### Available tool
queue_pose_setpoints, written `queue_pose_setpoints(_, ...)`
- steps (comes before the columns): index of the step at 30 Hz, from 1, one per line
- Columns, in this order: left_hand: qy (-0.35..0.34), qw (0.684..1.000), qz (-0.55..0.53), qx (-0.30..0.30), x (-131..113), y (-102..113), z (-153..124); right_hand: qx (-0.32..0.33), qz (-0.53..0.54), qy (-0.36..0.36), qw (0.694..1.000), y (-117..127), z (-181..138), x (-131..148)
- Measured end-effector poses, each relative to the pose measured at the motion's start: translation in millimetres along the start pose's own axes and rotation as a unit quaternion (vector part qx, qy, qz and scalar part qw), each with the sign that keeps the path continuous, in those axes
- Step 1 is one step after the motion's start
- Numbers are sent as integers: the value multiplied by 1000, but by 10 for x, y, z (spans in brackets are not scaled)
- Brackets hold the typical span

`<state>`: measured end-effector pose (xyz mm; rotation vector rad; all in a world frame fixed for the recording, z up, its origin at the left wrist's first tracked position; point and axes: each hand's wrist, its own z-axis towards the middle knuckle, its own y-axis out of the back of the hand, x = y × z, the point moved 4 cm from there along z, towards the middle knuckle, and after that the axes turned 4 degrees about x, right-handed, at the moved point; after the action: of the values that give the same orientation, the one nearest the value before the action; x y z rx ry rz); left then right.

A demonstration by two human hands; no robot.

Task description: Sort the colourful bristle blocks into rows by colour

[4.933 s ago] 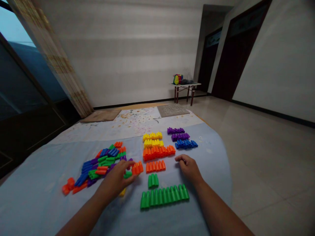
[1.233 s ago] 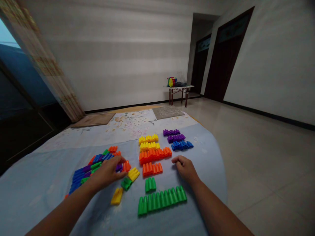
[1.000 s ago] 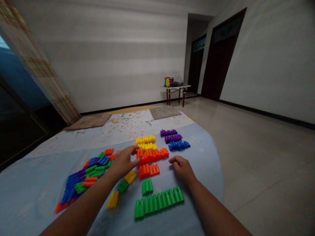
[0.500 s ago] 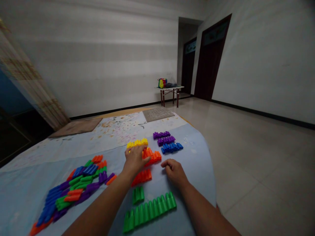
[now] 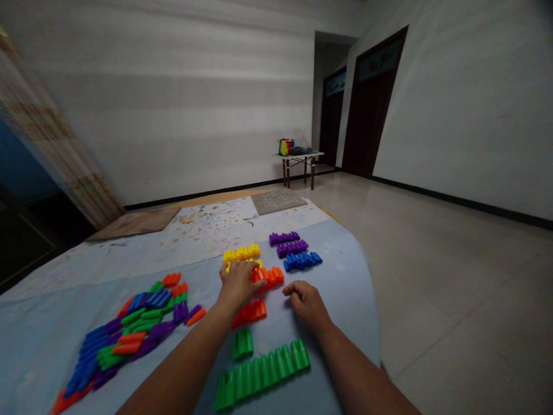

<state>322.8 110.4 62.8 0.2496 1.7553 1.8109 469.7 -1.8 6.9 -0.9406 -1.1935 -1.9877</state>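
Observation:
My left hand (image 5: 237,283) reaches palm down over the left end of an orange row of plastic tubes (image 5: 272,278), its thumb and forefinger apart. Just beyond its fingers lie yellow tubes (image 5: 242,252), partly covered by the hand. Under its wrist side is a second orange group (image 5: 253,311). My right hand (image 5: 307,304) rests on the cloth to the right with its fingers curled in, and nothing shows in them. Nearer to me are a short green group (image 5: 242,344) and a long green row (image 5: 263,372).
Mixed coloured tubes (image 5: 142,323) lie in a loose heap at the left. Purple rows (image 5: 292,248) and a blue row (image 5: 302,261) sit beyond my right hand. Two mats (image 5: 279,202) lie at the table's far side. A small table (image 5: 298,154) stands by the wall.
My left hand has drawn back very slightly, and more of the yellow tubes shows past its fingers. The right hand stays in place.

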Motion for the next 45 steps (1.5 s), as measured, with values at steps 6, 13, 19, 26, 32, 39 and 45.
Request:
queue_pose_setpoints(6, 16, 996, -53, -67, 95, 241, -130, -2, -6, -1, 1000, -5, -6, -31)
queue_pose_setpoints(13, 83, 978, -91, -166, 776, 753, -548, 5, -2, -3, 1000, -5, -10, -23)
queue_pose_setpoints(19, 37, 987, -63, -143, 752, 652, -657, 12, -6, -4, 1000, -23, -3, -45)
queue_pose_setpoints(26, -63, 997, -14, -40, 7, 137, -430, 17, -9, -11, 1000, -20, 1, -71)
queue_pose_setpoints(32, -74, 997, 15, -7, -124, 45, -339, 6, -3, -10, 1000, -6, -14, -36)
queue_pose_setpoints(39, -80, 996, 31, -1, -124, 12, -353, 3, -1, -7, 1000, 1, -18, 1)
queue_pose_setpoints(45, -64, 997, 49, -1, -99, -47, -193, 4, 1, -2, 1000, -8, -12, 1)
